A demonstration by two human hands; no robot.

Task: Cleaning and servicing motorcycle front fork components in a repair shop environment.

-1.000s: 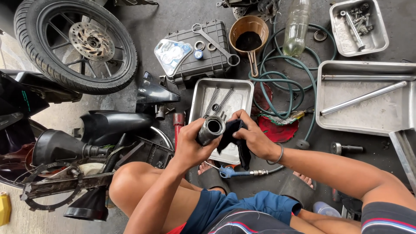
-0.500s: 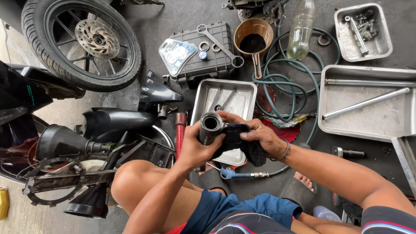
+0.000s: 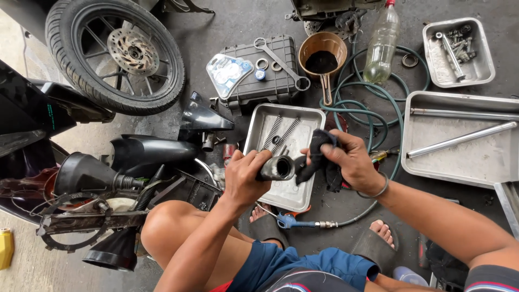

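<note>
My left hand point(image 3: 246, 176) grips a short dark metal tube point(image 3: 278, 168), its open end turned toward me. My right hand point(image 3: 348, 159) holds a black rag point(image 3: 319, 154) bunched against the tube's right side. Both hands hover over a small steel tray point(image 3: 259, 127) that holds two springs point(image 3: 281, 132) and small parts. My bare knees and blue shorts fill the bottom of the view.
A motorcycle wheel point(image 3: 116, 54) lies at top left, black bodywork and a funnel point(image 3: 81, 173) at left. A black case point(image 3: 259, 73) with a wrench, a copper pot of dark oil point(image 3: 323, 57), a plastic bottle point(image 3: 381, 43), a green hose point(image 3: 373, 111), and steel trays with rods point(image 3: 459, 140) lie ahead.
The tube has tipped from upright toward lying level with its open end facing me. My right hand with the rag slid from over the tube to its right side.
</note>
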